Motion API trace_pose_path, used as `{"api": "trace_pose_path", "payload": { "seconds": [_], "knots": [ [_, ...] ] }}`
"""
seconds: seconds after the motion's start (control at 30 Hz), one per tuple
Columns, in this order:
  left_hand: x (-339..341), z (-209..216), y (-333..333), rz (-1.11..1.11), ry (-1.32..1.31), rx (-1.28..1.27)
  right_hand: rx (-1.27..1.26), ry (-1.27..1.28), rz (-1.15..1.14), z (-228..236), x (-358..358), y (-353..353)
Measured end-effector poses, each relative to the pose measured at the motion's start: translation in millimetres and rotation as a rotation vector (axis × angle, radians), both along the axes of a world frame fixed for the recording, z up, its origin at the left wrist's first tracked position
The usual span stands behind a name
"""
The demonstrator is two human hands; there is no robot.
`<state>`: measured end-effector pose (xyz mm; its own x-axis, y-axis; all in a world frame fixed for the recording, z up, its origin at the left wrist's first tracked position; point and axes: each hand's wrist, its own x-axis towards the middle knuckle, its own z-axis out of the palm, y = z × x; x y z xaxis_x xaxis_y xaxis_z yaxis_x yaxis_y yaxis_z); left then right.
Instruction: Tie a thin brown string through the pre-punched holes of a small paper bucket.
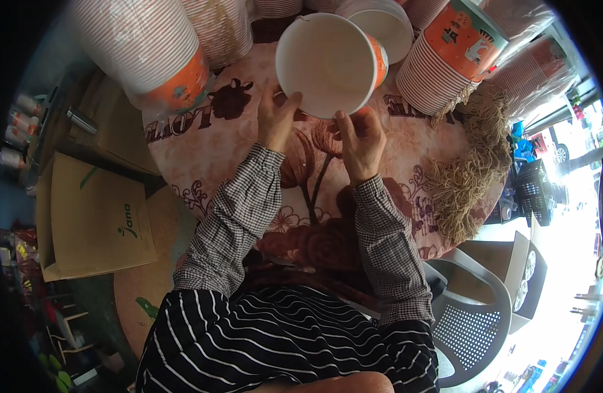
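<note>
Orange-banded paper cup [331, 62] between both hands

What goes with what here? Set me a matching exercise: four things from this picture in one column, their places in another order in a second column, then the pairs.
Things:
1. paper cup
2. cardboard box
3. grey plastic chair
4. tan fringe

Places:
A. on the floor at the person's left
B. held by its rim in both hands, the left hand and the right hand
C. along the right edge of the floral tablecloth
D. at the person's lower right, beside the table

Pairs: 1-B, 2-A, 3-D, 4-C
</note>
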<state>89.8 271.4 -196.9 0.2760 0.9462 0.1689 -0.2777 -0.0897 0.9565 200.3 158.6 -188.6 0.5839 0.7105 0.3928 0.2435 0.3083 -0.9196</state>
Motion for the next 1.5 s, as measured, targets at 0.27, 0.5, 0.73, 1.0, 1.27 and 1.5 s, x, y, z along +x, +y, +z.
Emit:
{"api": "trace_pose_path", "payload": {
  "seconds": [0.27,0.5,0.73,1.0,1.27,1.5],
  "knots": [
    [-7,0,6,-0.059,-0.144,-0.096,0.146,0.251,-0.152,2,29,5],
    [-6,-2,10,-0.117,-0.37,-0.149,0.163,0.482,0.1,-7,34,8],
    [2,2,-6,-0.361,-0.432,-0.113,0.216,0.508,0.126,-17,25,12],
    [5,6,-24,-0.53,-0.048,0.108,0.441,0.424,0.019,5,29,2],
    [2,0,-20,-0.625,0.071,0.117,0.68,0.13,-0.393,61,86,-67],
    [6,0,-27,-0.721,0.121,0.116,0.364,-0.33,-0.787,96,198,-135]
  ]
}}
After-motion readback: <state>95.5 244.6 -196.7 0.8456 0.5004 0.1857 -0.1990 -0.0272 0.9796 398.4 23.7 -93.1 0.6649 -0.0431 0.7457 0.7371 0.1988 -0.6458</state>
